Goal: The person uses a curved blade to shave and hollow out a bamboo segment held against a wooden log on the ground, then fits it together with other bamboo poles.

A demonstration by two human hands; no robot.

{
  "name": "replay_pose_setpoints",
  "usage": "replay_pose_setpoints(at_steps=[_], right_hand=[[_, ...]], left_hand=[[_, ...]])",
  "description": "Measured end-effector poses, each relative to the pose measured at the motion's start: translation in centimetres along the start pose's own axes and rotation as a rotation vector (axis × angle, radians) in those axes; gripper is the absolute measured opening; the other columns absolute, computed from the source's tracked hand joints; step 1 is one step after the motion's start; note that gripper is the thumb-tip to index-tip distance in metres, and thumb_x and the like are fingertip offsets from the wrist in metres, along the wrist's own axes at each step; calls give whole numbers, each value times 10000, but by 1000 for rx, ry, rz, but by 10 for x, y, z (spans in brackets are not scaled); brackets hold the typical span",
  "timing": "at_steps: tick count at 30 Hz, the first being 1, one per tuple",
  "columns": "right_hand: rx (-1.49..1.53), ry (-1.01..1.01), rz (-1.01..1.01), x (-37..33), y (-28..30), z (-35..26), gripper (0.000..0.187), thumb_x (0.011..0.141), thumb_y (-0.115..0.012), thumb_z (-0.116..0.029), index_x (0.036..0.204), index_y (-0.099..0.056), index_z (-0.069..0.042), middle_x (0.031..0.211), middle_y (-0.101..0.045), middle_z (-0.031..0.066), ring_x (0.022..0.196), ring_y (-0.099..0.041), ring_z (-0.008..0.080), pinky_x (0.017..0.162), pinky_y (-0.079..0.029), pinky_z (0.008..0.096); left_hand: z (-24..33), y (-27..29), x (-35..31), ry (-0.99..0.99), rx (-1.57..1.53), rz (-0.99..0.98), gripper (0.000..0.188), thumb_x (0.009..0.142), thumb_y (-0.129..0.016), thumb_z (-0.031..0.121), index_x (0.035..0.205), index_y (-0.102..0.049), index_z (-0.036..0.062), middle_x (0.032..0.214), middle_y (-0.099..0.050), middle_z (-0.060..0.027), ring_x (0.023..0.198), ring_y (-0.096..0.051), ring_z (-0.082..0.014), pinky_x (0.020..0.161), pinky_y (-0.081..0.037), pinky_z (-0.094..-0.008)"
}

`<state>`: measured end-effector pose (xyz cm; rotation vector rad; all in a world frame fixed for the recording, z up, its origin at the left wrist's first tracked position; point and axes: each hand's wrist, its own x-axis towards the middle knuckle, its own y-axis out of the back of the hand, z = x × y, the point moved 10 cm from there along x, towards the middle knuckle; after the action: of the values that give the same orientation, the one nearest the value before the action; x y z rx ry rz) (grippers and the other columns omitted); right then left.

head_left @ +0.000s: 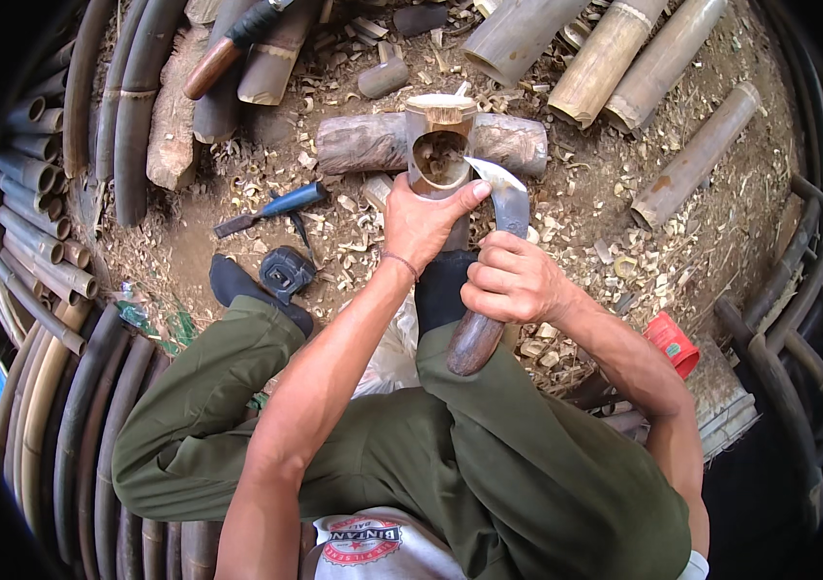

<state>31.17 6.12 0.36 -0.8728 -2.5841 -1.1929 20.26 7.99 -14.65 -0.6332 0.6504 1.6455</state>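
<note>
My left hand (423,220) grips a short hollow bamboo tube (439,145), its open end facing up toward me. The tube leans on a rough wooden log (363,143) lying crosswise on the ground. My right hand (511,280) is closed around the dark wooden handle of a curved chopping knife (500,198). The blade's edge rests against the right rim of the tube's mouth. Both forearms reach forward over my knees in olive trousers.
Wood shavings cover the dirt. A blue-handled knife (276,207) and a tape measure (286,269) lie to the left. Another knife with a brown handle (223,53) rests on split bamboo. Cut bamboo poles (615,53) lie at the back right, curved strips at the left, a red cup (673,343) at the right.
</note>
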Motion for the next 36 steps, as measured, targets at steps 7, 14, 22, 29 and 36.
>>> replay_pose_setpoints(at_steps=[7,14,22,29,36], right_hand=[[1,-102,33,-1,17,9,198,649,-650,-178,813,-605,-77,809,-550,35,777,-587,202,861,-514,399],[260,-57,1,53,36,-8,252,660,-633,-210,863,-616,-62,821,-526,42,778,-557,235,813,-486,391],[302,-24,-134,51,2,-10,222,683,-630,-200,869,-606,-80,780,-481,26,775,-540,214,823,-459,371],[159,73,-130,44,-15,-5,205,646,-643,-177,822,-590,-87,746,-452,17,717,-521,183,822,-476,371],[24,153,-106,34,-25,5,204,592,-641,-158,771,-567,-92,716,-429,11,688,-514,176,806,-494,355]], left_hand=[[-6,1,-3,-3,-38,-74,976,610,-901,566,1207,-517,-104,1111,-660,-187,1030,-645,-224,900,-520,-333],[-18,-1,-13,66,-507,-380,1007,728,-867,462,1404,-351,-76,1276,-572,-160,1154,-574,-207,1028,-443,-334],[-21,1,-12,86,-445,-365,935,739,-853,492,1372,-430,-49,1179,-630,-121,1086,-594,-179,985,-468,-316],[-19,7,-8,46,-315,-234,813,778,-802,546,1266,-543,-50,1107,-660,-104,1003,-617,-165,910,-504,-312],[-6,11,-10,13,-73,-98,867,791,-706,678,1230,-567,-56,1075,-677,-163,984,-642,-213,867,-516,-346]])
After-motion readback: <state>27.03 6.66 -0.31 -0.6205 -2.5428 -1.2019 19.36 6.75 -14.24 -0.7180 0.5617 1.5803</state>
